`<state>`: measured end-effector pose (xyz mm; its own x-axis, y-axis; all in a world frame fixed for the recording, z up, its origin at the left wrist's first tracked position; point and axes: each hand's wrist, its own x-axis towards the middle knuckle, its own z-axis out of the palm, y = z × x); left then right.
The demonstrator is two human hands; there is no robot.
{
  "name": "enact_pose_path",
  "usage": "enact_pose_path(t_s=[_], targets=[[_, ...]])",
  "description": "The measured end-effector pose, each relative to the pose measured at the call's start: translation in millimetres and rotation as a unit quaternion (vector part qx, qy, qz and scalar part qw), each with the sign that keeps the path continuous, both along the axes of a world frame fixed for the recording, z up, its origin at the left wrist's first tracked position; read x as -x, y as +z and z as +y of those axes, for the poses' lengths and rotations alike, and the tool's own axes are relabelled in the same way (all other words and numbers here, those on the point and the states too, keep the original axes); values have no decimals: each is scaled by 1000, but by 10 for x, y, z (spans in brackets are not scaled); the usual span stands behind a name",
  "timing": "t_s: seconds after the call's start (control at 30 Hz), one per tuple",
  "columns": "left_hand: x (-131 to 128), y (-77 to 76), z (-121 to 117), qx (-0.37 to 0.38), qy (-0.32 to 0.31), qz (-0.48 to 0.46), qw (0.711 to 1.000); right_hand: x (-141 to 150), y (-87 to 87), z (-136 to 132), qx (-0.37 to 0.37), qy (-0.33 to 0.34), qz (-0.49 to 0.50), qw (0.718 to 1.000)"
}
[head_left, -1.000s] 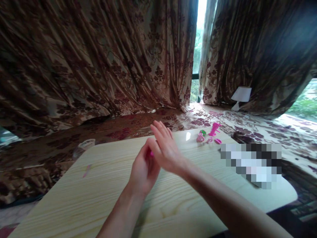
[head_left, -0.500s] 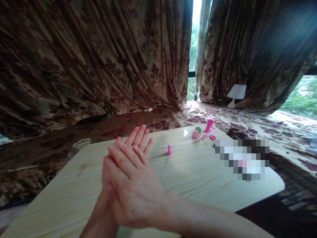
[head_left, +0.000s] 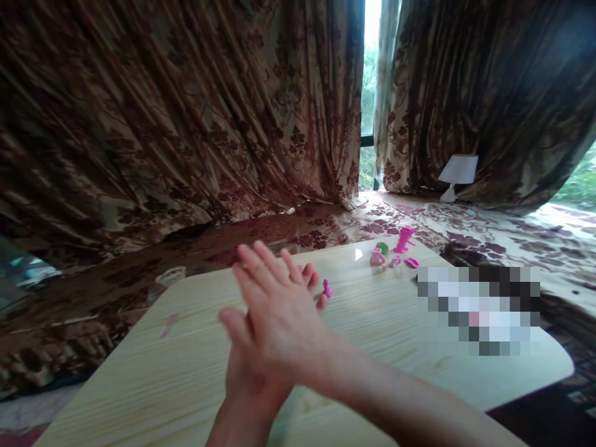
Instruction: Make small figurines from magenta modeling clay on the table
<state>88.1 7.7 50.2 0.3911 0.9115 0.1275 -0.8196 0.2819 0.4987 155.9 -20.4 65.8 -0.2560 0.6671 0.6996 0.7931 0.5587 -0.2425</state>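
Note:
My right hand [head_left: 284, 323] lies across the top of my left hand [head_left: 251, 366], with the two palms pressed against each other. The right fingers are stretched out and spread, the thumb sticking out to the left. Of the left hand, the wrist and some fingertips show from under the right one; the rest is covered. Whether anything lies between the palms is hidden. Just beyond the left fingertips stands a small pink figure [head_left: 327, 288] on the wood-patterned table [head_left: 372, 366].
At the far right corner of the table are a tall pink piece [head_left: 406, 239], a green piece [head_left: 382, 247], a pink cup-like piece [head_left: 377, 257] and a flat pink piece [head_left: 411, 263]. A pixelated object [head_left: 479, 310] lies nearer. A white lamp [head_left: 459, 171] stands behind.
My right hand has slid forward over the left palm, covering more of the left fingers. Both hands now appear further right in view, and the camera has shifted slightly left.

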Motion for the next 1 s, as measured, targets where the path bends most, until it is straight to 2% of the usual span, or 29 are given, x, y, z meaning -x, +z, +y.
enact_pose_path(t_s=[0.03,0.1,0.17,0.2,0.27,0.33,0.37,0.4,0.5,0.53,0.57,0.63,0.67,0.73,0.83,0.93,1.0], targets=[[72,-4,8,-1,-34,-20,999,-40,-7,16,14,-9,4,1000],[196,4,20,-22,-40,-52,998,-90,-45,4,30,38,-32,998],[217,4,11,-25,-7,-56,998,-80,-72,-29,9,105,-65,992],[184,-4,-5,-22,8,-54,998,-61,-69,-32,5,114,-62,992],[78,-20,-48,-12,22,-49,999,-33,-27,-2,19,68,-16,997],[-3,-2,-79,1,-5,-38,999,-46,25,33,51,-12,44,998],[-21,28,-82,8,-19,-34,999,-67,42,29,65,-28,58,996],[-33,72,-77,14,-22,-26,999,-94,50,8,66,-14,54,996],[-131,222,-56,24,22,2,999,-203,61,-103,36,117,17,992],[-211,252,-60,26,34,8,999,-258,72,-121,35,122,35,991],[-312,267,-72,27,33,11,999,-326,90,-120,52,94,68,992],[-541,253,-106,28,18,11,999,-493,128,-76,73,-9,155,985],[-645,235,-118,27,-15,6,1000,-578,138,-52,76,-49,181,979],[-804,202,-115,16,-68,-5,998,-706,121,-45,66,-60,175,981],[-958,188,-82,-4,-76,-7,997,-764,43,-121,53,-27,124,991],[-1127,193,-111,-12,-81,6,997,-831,38,-131,39,-85,120,988],[-1206,204,-138,-11,-106,-2,994,-951,86,-84,52,-145,123,980]])
